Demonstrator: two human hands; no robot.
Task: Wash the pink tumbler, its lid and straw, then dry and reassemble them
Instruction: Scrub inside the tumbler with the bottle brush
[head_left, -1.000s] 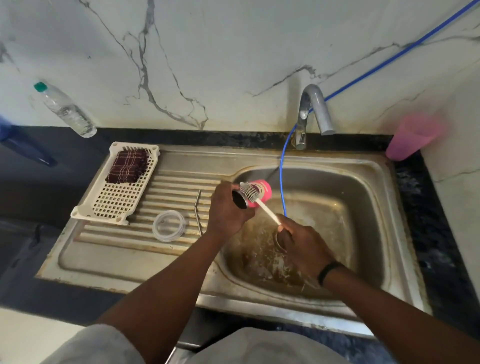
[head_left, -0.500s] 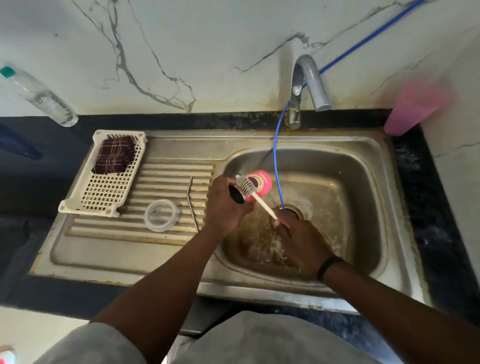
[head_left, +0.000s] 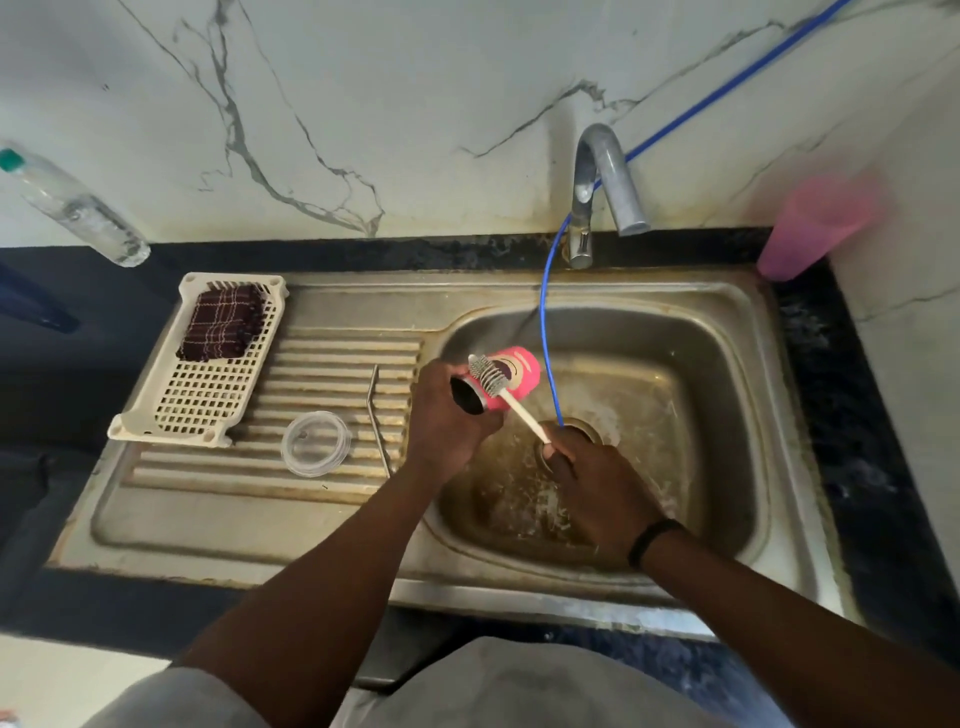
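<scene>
Pink tumbler (head_left: 511, 374) lies on its side above the left part of a stainless-steel sink basin (head_left: 727, 395), its dark open mouth turned toward the drainboard (head_left: 234, 514), as a person scrubs its outer wall. The basin sits in a dark stone desk (head_left: 831, 364) below a white marbled wall (head_left: 363, 104); a curved chrome faucet (head_left: 602, 182) stands behind it, and a thin blue hose (head_left: 543, 322) drops from the wall past the faucet base to the drain. On the ribbed drainboard to the left, a cream perforated basket (head_left: 202, 395) holds a folded dark checked cloth (head_left: 223, 322). A clear plastic water bottle (head_left: 72, 208) with a green cap stands at the far left of the desk, and a blurred pink plastic cup (head_left: 815, 223) stands at the far right corner. The left hand (head_left: 447, 415) grips the tumbler near its mouth. The right hand (head_left: 597, 488), a black band at its wrist, is curled round the white handle of a bottle brush (head_left: 498, 387), whose bristled head rests against the tumbler's side. The clear round lid (head_left: 316, 443) lies flat on the drainboard, just beside the bent metal straw (head_left: 378, 415).
</scene>
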